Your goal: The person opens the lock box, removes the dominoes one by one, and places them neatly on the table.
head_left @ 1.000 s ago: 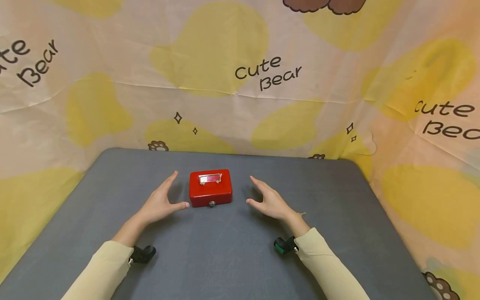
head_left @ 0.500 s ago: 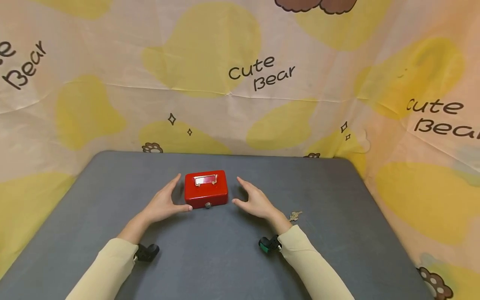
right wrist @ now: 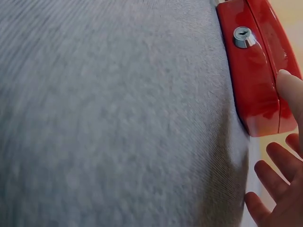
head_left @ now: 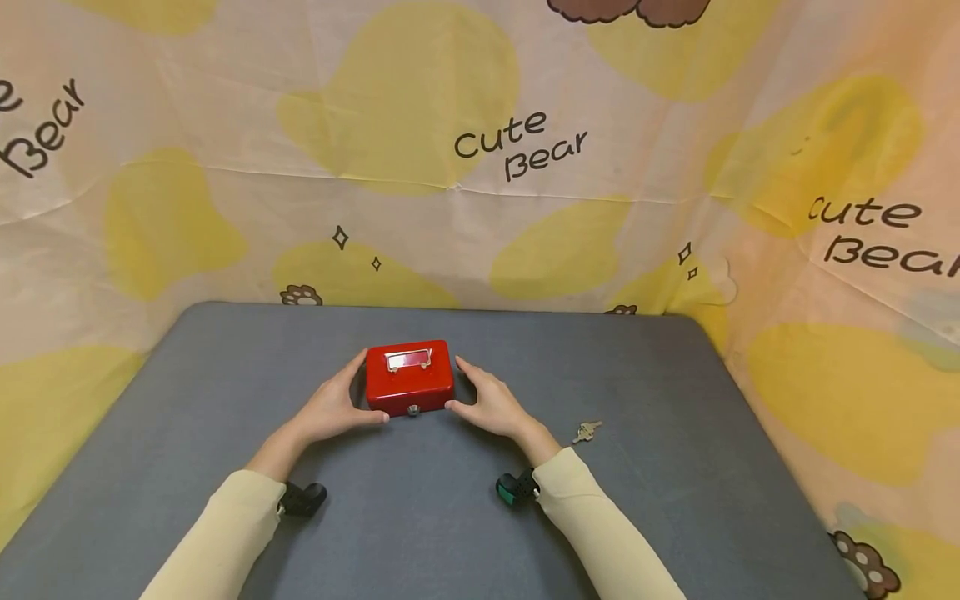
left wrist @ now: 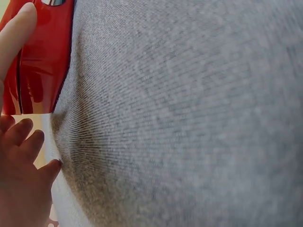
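Note:
A red metal cash box (head_left: 408, 383) with a folding handle on its lid stands on the grey table. Its silver keyhole lock (right wrist: 243, 39) faces me. On the box's left side is my left hand (head_left: 330, 411), thumb across the front corner and fingers spread beside the end. My right hand (head_left: 491, 405) mirrors it on the right, its thumb tip at the front edge of the box near the lid seam. In both wrist views the other fingers are loosely extended near the box ends; whether any of them touch it I cannot tell.
A small bunch of keys (head_left: 587, 431) lies on the table (head_left: 420, 517), right of my right hand. A printed fabric backdrop (head_left: 420, 100) rises behind the table and along both sides. Black wrist cameras are strapped under both sleeves.
Both hands have closed in on the box from either side, the right one travelling farther left. The keys, earlier mostly behind the right wrist, are now uncovered. The view has shifted slightly.

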`<state>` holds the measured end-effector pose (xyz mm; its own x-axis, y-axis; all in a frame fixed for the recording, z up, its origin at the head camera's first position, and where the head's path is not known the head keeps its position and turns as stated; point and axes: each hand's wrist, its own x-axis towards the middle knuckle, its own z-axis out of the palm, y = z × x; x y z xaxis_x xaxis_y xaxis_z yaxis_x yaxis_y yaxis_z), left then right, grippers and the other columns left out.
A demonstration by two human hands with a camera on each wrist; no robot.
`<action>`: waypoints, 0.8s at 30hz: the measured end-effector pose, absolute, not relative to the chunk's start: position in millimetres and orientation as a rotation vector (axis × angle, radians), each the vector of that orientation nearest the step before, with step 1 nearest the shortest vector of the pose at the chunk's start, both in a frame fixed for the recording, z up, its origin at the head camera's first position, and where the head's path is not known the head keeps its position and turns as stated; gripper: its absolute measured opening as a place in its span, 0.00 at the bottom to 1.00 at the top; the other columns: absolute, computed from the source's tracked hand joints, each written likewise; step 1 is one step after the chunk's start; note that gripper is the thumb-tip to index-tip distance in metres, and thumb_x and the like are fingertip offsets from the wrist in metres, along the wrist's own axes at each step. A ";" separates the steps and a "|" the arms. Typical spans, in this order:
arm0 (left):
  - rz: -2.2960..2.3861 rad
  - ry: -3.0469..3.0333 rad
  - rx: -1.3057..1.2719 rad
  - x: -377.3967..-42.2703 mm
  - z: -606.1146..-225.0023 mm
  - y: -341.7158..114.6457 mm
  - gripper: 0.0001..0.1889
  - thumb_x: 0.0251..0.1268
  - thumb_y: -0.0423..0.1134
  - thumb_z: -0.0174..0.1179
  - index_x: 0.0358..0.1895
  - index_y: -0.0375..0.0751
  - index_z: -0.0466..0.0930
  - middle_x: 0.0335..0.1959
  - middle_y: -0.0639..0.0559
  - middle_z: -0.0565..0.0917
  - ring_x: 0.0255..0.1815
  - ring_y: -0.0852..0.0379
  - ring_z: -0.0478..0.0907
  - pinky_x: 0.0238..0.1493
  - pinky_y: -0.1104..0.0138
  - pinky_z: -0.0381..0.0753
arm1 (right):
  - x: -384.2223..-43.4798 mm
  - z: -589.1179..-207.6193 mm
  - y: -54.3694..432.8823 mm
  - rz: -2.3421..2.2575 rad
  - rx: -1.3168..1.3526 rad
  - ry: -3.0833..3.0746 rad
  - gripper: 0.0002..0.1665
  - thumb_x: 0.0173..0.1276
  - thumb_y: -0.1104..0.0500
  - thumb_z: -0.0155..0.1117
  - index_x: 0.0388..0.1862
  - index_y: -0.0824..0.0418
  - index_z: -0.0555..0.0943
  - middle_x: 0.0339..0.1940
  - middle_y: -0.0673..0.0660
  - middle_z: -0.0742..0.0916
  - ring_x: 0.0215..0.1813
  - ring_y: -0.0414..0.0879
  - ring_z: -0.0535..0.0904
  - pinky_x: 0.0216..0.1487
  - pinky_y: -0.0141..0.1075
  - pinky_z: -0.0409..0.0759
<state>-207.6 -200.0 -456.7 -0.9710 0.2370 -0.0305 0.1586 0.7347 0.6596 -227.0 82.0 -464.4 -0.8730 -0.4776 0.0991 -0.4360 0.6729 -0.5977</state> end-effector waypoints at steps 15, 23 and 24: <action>1.107 2.798 0.320 -211.5 -458.7 -198.6 0.57 0.40 0.53 0.72 0.72 0.38 0.45 0.69 0.36 0.59 0.66 0.39 0.58 0.61 0.40 0.59 | -227.0 -467.6 68.1 -0.941 -0.718 2.838 0.44 0.60 0.47 0.63 0.72 0.56 0.57 0.67 0.53 0.72 0.64 0.51 0.69 0.59 0.50 0.62; 1.100 2.809 0.300 -211.8 -455.0 -195.5 0.55 0.41 0.50 0.72 0.70 0.36 0.47 0.67 0.36 0.62 0.65 0.39 0.60 0.60 0.41 0.61 | -227.1 -467.2 67.9 -0.979 -0.681 2.842 0.42 0.60 0.49 0.63 0.71 0.55 0.60 0.64 0.54 0.74 0.62 0.51 0.71 0.59 0.49 0.63; 1.095 2.812 0.297 -211.7 -454.8 -195.0 0.55 0.41 0.50 0.72 0.70 0.36 0.48 0.67 0.36 0.62 0.64 0.39 0.61 0.60 0.41 0.61 | -227.0 -467.3 68.1 -0.982 -0.683 2.843 0.42 0.60 0.49 0.63 0.71 0.55 0.60 0.64 0.54 0.74 0.62 0.51 0.71 0.59 0.49 0.63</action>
